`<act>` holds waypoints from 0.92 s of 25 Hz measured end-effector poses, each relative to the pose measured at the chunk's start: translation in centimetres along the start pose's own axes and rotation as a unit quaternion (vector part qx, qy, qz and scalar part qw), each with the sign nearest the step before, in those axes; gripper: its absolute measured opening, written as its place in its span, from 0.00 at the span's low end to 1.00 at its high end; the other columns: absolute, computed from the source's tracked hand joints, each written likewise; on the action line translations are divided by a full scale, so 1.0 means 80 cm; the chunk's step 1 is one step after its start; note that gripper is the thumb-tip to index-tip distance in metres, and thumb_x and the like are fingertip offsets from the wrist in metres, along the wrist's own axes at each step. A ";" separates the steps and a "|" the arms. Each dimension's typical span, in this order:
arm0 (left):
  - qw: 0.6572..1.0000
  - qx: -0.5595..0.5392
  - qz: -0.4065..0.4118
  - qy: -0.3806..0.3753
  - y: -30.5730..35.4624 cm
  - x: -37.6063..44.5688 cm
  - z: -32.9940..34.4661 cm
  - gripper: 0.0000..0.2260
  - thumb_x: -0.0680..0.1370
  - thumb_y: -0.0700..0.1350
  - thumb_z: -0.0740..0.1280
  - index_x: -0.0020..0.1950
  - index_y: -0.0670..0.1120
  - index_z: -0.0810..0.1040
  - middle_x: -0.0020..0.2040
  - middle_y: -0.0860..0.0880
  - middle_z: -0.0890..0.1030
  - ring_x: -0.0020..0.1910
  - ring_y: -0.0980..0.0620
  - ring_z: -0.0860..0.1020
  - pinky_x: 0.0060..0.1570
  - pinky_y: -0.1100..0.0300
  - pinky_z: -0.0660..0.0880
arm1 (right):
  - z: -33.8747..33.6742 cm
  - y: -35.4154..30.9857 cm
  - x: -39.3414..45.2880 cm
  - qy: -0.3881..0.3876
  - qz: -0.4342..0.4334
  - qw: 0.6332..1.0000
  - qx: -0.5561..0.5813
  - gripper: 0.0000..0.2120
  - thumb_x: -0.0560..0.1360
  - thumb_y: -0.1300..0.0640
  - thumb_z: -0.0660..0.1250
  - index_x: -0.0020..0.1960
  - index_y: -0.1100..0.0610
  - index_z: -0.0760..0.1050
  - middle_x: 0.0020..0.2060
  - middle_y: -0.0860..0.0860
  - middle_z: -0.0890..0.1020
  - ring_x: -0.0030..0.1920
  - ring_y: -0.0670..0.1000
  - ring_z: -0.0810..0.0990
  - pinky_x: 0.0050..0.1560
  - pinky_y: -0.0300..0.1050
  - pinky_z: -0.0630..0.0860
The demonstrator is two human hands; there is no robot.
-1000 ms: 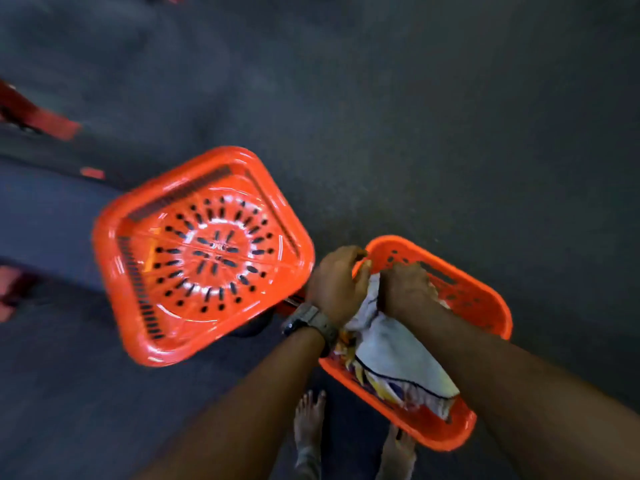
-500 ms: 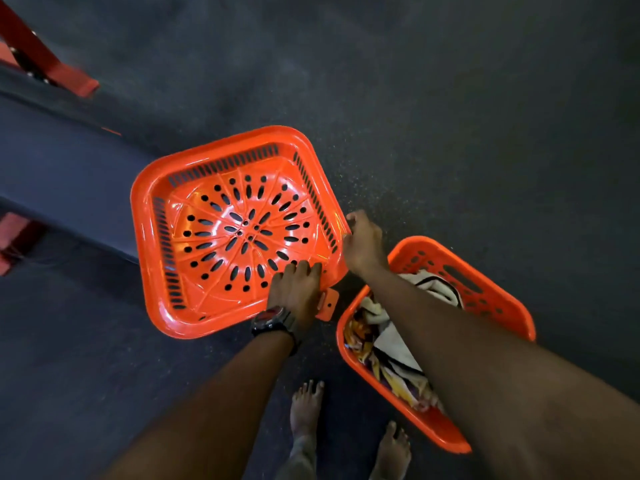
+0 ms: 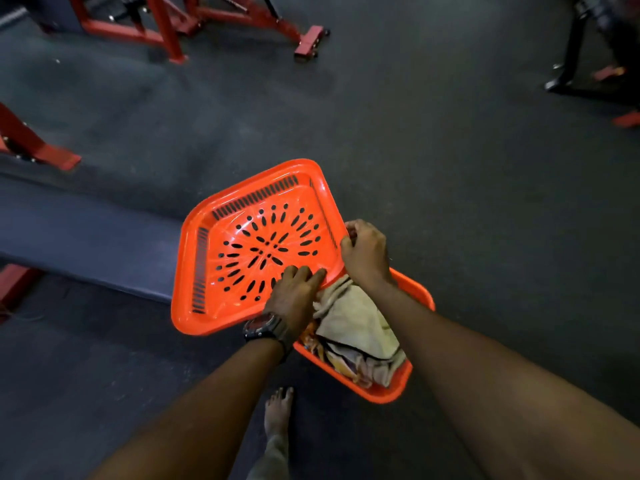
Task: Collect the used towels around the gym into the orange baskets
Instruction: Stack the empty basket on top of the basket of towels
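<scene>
An empty orange basket with slotted holes is held up in front of me. My left hand grips its near rim, fingers curled inside. At the basket's right corner, my right hand grips the rim. Partly beneath that corner, a second orange basket sits on the floor. It holds a cream towel on top of colourful cloth.
Red gym machine frames stand at the back left, a red foot at the left. A dark blue bench pad lies left of the baskets. Black equipment legs are at the far right. My bare foot is on the dark floor.
Both hands left the towel in the floor basket and took hold of the empty basket's rim. The empty basket has moved right, over the filled basket's corner.
</scene>
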State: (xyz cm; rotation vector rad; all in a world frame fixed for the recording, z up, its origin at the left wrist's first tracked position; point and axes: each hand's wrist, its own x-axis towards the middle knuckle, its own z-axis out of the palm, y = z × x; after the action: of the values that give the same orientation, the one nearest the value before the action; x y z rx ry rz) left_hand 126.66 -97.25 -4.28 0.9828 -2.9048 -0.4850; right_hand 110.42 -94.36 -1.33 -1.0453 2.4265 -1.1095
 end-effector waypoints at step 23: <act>0.575 -0.761 -0.289 0.083 0.213 -0.092 -0.121 0.06 0.67 0.32 0.61 0.36 0.40 0.76 0.27 0.46 0.78 0.24 0.50 0.75 0.26 0.61 0.74 | -0.279 0.139 -0.065 0.017 0.204 0.971 0.125 0.37 0.76 0.29 0.57 0.76 0.51 0.64 0.72 0.55 0.73 0.72 0.57 0.71 0.73 0.54 0.67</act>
State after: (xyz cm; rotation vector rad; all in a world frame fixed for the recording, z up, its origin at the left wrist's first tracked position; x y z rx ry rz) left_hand 123.79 -82.77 10.58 1.2064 -0.8726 -2.0892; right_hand 97.13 -73.60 5.10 -0.4256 2.3031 -1.2444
